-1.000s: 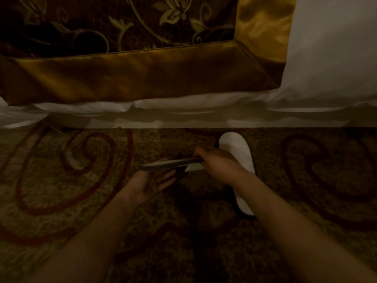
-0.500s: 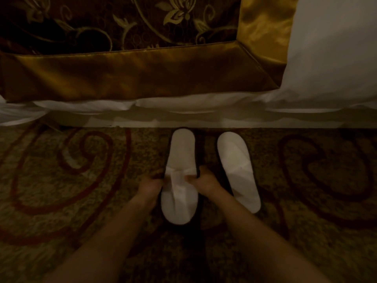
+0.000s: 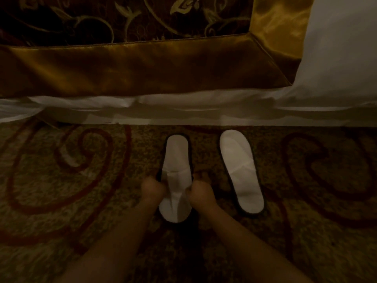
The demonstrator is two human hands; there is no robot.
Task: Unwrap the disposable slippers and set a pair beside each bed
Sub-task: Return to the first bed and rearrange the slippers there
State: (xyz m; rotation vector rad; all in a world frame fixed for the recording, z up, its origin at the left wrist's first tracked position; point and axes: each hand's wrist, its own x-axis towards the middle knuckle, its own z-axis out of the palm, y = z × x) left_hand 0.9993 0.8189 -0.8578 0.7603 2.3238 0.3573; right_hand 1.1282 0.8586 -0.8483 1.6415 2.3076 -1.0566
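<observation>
Both slippers lie on the floor (image 3: 61, 190) close to the bed's (image 3: 142, 64) edge, long axes running from the person toward it, covered ends nearest the person. The left hand (image 3: 153, 188) and right hand (image 3: 202, 190) pinch the left slipper (image 3: 175, 160) at either side of its upper, directly ahead of them. The right slipper (image 3: 240, 172) lies free beside it, not touching and slightly angled, nearer the right hand. I judge the pair about set. I can read no label or writing.
</observation>
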